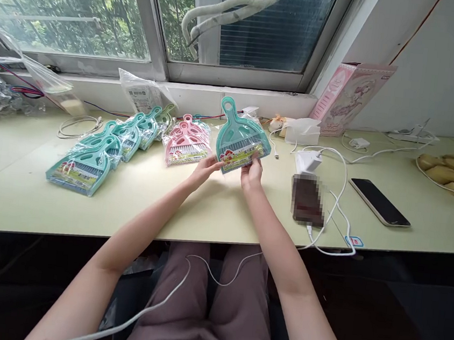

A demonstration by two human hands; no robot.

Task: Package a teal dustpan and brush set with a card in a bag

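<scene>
The operator's lap (204, 313), in mauve trousers, lies nearest the camera, with a white cable (147, 312) crossing it. Both forearms extend forward over the near edge of the tabletop (133, 214).

Held item: one turquoise dustpan-and-brush set (239, 133) in clear wrap, located between the two hands in front of the window. Its printed label faces the operator. The long axis runs away from the body and leans slightly left; the handle loop points toward the window, and the wide edge lies on the near side.

Left hand (205, 172): fingers clamped on the near left corner of the set. Right hand (252, 172): fingers clamped on the near edge, farther right, with the thumb on the label side. Relative to both sets of fingers, the body of the set and its handle extend forward and upward. Both hands are in contact; neither is nearer. Whether the near edge touches the tabletop cannot be determined.

Adjacent items: wrapped pink sets (187, 143) lie just left of the held set, nearer the left hand. A row of wrapped turquoise sets (81, 165) lies farther left, apart from both hands.
</scene>
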